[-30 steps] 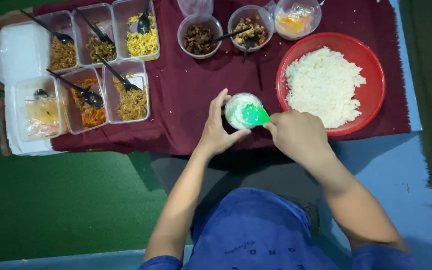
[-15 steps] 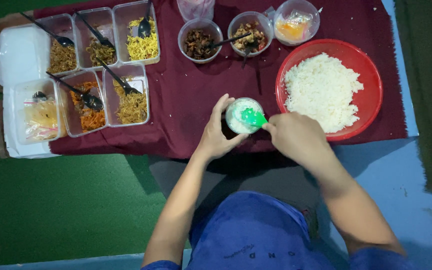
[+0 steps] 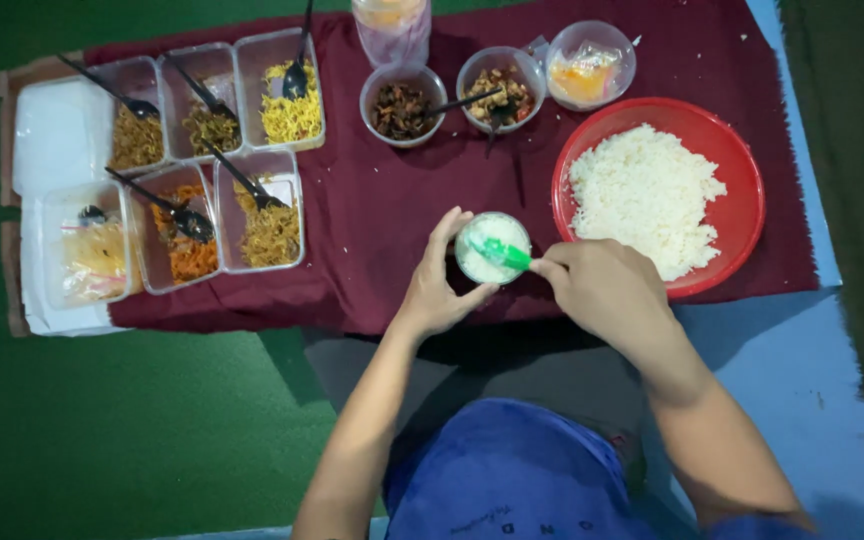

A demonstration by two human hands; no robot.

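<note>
Rice cup (image 3: 493, 247) sits on the dark red cloth (image 3: 382, 200), and your left hand (image 3: 436, 283) grasps its side with curled fingers. Your right hand (image 3: 604, 290) pinches a green spoon (image 3: 505, 253), whose tip is in the cup. Just beside it stands the red bowl (image 3: 742, 190) of rice.

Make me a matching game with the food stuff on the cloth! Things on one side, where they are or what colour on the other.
Things:
1. small cup
2. green spoon
3. rice bowl
4. black spoons

Clues:
A. red
B. in the right hand
C. held by the left hand
D. in the rectangular tubs

Pairs: 1-C, 2-B, 3-A, 4-D
</note>
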